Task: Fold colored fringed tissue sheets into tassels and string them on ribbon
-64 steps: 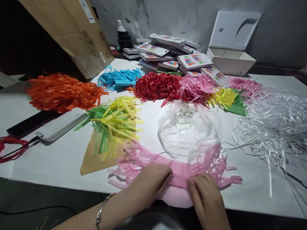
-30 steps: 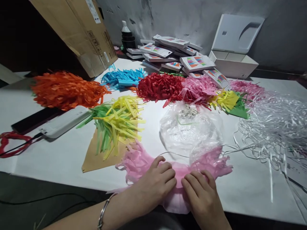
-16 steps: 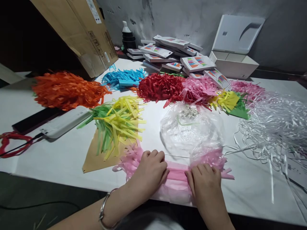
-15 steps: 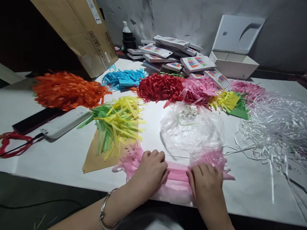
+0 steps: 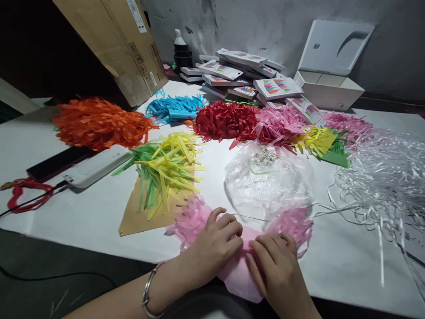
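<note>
A pink fringed tissue paper (image 5: 244, 270) lies at the table's front edge, its plain middle hanging a little over the edge and its cut strips spreading out to both sides. My left hand (image 5: 217, 246) grips the middle of it with curled fingers, and a bangle circles that wrist. Close beside it, my right hand (image 5: 275, 259) pinches the same pink sheet. The fingertips of both hands nearly meet at the fold. Just beyond the paper is a clear plastic bag (image 5: 265, 190) holding small metal pieces, with a thin cord running near it.
Yellow and green fringed tissue (image 5: 166, 164) rests on a brown sheet (image 5: 129, 217). Behind are orange (image 5: 102, 124), blue (image 5: 175, 108) and red (image 5: 226, 122) fringe bundles. White ribbon strands (image 5: 385, 177) spread at right. Flat printed boxes (image 5: 279, 88) pile up near an open white box (image 5: 328, 88).
Both hands have moved closer together over the pink tissue paper. Its middle has bunched and now droops over the table edge. The view has shifted slightly left.
</note>
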Available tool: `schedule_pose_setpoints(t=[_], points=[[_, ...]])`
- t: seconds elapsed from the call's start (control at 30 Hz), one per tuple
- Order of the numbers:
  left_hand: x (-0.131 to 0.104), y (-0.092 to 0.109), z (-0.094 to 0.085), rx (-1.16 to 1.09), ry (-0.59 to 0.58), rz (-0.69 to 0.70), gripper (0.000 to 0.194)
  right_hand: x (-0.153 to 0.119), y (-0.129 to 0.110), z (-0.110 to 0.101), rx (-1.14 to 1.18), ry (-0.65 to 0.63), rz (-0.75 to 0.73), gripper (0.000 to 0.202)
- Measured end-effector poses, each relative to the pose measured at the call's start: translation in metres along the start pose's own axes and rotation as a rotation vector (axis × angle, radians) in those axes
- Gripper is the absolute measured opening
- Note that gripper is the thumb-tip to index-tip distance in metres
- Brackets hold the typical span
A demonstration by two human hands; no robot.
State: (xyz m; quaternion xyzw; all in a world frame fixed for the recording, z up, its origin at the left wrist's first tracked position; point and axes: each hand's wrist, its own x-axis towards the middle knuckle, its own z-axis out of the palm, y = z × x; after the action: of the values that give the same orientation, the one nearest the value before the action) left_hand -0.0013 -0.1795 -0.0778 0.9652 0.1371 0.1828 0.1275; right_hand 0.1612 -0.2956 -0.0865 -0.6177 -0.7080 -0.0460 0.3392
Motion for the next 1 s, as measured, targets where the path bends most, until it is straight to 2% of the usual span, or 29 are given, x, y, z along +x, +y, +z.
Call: schedule_pose_setpoints(t=[0.1, 0.23, 0.4, 0.53, 0.63, 0.7, 0.83, 1.0], points=[[-0.003, -0.004, 0.006, -0.036, -0.01, 0.007, 0.017, -0.005, 0.001, 0.003, -0.048, -0.026, -0.066, 0.027], [-0.009, -0.008, 0.002, -0.061, -0.034, 0.005, 0.016, -0.019, 0.013, -0.004, -0.012, -0.032, -0.094, 0.033], [-0.015, -0.002, -0.009, -0.095, -0.084, -0.108, 0.008, -0.026, 0.02, -0.015, 0.016, -0.007, 0.021, 0.028], [-0.007, 0.007, -0.012, -0.046, -0.149, -0.294, 0.013, -0.017, 0.013, -0.011, -0.093, -0.012, 0.137, 0.025], [0.0, 0.01, -0.013, 0.002, -0.209, -0.351, 0.008, -0.012, 0.009, -0.006, -0.175, -0.018, 0.2, 0.024], [0.002, 0.008, -0.012, 0.015, -0.185, -0.289, 0.008, -0.012, 0.009, -0.004, -0.162, -0.008, 0.184, 0.021], [0.002, 0.004, -0.007, 0.039, -0.152, -0.058, 0.008, -0.012, 0.01, -0.003, -0.053, 0.022, 0.096, 0.026], [0.005, 0.002, -0.004, 0.078, -0.194, 0.024, 0.01, -0.006, 0.004, -0.002, -0.033, -0.026, 0.004, 0.023]])
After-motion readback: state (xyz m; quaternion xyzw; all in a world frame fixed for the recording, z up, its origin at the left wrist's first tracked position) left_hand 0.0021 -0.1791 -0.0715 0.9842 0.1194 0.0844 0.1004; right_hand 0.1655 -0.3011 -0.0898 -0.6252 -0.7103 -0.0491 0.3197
